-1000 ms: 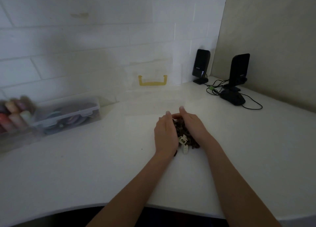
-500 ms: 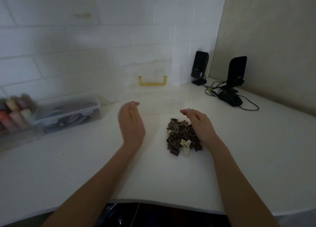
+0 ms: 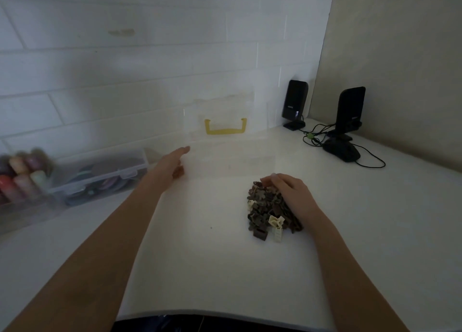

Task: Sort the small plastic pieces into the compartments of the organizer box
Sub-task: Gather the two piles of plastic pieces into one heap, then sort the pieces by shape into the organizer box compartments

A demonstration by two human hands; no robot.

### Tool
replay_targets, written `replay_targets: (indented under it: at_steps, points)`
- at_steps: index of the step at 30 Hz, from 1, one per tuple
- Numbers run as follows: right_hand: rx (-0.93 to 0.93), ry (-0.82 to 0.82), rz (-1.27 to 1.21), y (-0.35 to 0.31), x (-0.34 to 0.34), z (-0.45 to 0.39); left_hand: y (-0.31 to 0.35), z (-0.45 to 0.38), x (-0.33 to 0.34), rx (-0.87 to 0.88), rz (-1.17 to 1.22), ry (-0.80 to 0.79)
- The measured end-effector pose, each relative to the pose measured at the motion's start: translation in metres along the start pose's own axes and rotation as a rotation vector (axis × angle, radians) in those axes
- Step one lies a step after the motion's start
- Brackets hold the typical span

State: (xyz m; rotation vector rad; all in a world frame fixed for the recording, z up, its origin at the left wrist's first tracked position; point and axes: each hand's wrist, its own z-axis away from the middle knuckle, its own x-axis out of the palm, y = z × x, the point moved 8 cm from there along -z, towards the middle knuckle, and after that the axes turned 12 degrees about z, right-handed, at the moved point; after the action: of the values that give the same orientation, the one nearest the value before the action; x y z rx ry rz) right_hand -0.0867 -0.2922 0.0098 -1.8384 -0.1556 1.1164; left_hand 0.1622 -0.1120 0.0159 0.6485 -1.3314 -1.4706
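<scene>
Pile of small plastic pieces (image 3: 271, 208) on the white table (image 3: 225, 269), right of centre and near the middle in depth. Mostly dark brown; a few cream ones at the near edge, one dark block at the near left corner.

Right hand (image 3: 291, 193) lies on the pile's far right side, palm down. Fingers bent over the top of the heap, tips at its far edge. Whether they pinch any one piece: cannot tell, the tips are too small and dim.

Organizer box (image 3: 225, 156) sits just behind the pile, clear plastic, very faint against the table. Its lid stands up against the tiled wall, marked by a yellow handle (image 3: 225, 128). Compartments not discernible in this light.

Left hand (image 3: 172, 165) is at the box's left side, fingers straight and stretched forward, thumb low by the near left corner. Fingers are not curled round anything. It seems to meet the clear wall, but actual contact is not certain.

Further left, a second clear case (image 3: 100, 174) with a snap latch, holding dark round items, blurred. Beside it at the far left edge, a cluster of coloured bottles (image 3: 20, 174), also blurred.

Far right corner: two black speakers (image 3: 295, 103), upright, cables trailing, and a black mouse (image 3: 341, 150) in front of the nearer one. Beige panel wall on the right.
</scene>
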Motion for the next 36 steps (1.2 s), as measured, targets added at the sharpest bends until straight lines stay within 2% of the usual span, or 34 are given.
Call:
replay_targets:
  at_steps: [3, 6, 8, 12, 20, 25, 28, 30, 34, 36]
  points:
    - [-0.008, -0.033, 0.017, -0.003, 0.002, 0.001, -0.001, -0.004, -0.003, 0.008, -0.098, 0.045]
    - [-0.027, -0.057, -0.010, -0.005, 0.002, 0.001, -0.001, 0.007, 0.008, 0.034, -0.166, -0.018]
    - [-0.044, -0.074, 0.014, -0.010, 0.003, 0.004, -0.001, 0.010, 0.012, 0.131, -0.211, -0.053]
    - [-0.087, -0.118, 0.187, -0.019, 0.007, 0.010, 0.000, 0.029, 0.010, 0.293, -0.243, -0.013]
    - [-0.156, -0.217, 0.397, -0.025, 0.019, 0.011, -0.008, 0.067, -0.006, 0.485, -0.079, -0.101]
    - [-0.199, -0.253, 0.266, -0.029, 0.022, 0.015, -0.012, 0.078, -0.016, 0.481, 0.024, -0.141]
    - [-0.251, -0.210, 0.256, -0.041, 0.017, 0.021, -0.015, 0.081, -0.016, 0.495, 0.069, -0.133]
    - [-0.309, -0.201, 0.361, -0.052, 0.014, 0.032, -0.015, 0.083, -0.016, 0.528, 0.069, -0.100]
    - [-0.373, -0.331, 0.706, -0.049, 0.034, 0.060, -0.012, 0.085, -0.013, 0.578, -0.007, -0.054]
    - [-0.379, -0.256, 0.701, -0.049, 0.034, 0.060, -0.009, 0.088, -0.011, 0.620, -0.052, -0.061]
